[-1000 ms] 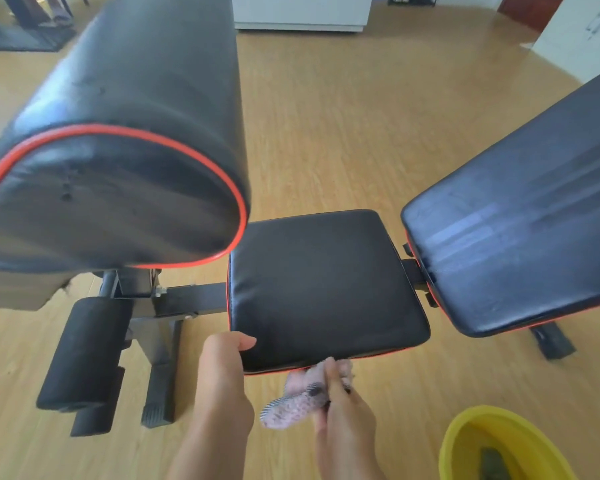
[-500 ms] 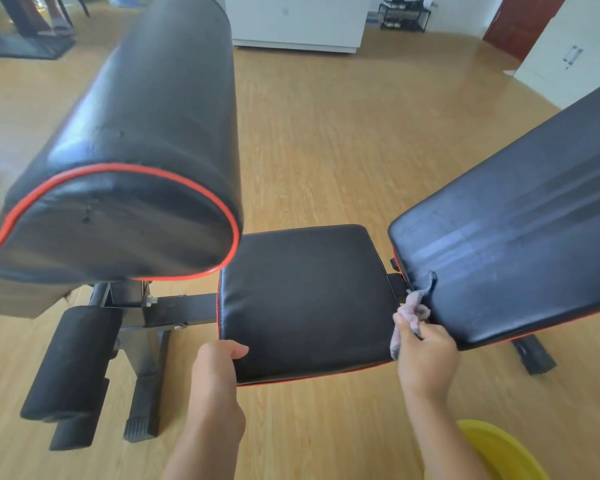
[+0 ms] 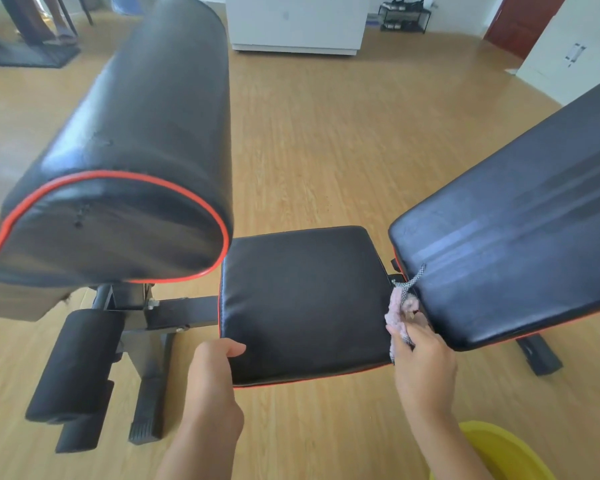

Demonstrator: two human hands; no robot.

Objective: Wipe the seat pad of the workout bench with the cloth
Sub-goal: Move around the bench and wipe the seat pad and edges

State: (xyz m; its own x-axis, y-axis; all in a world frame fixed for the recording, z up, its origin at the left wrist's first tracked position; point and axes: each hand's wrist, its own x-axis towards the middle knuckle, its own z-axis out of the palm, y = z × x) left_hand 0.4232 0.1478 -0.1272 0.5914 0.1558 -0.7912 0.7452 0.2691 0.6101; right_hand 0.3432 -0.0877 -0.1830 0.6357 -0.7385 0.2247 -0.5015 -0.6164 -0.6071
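Two hands at seat pad [image 3: 305,303], left hand [image 3: 212,382] clenched on corner, right hand [image 3: 421,362] gripping cloth [image 3: 399,315] beside backrest [image 3: 520,244]

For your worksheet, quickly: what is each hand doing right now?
Left hand: closed on the near left corner of the seat pad.
Right hand: closed on the cloth, at the pad's right edge.
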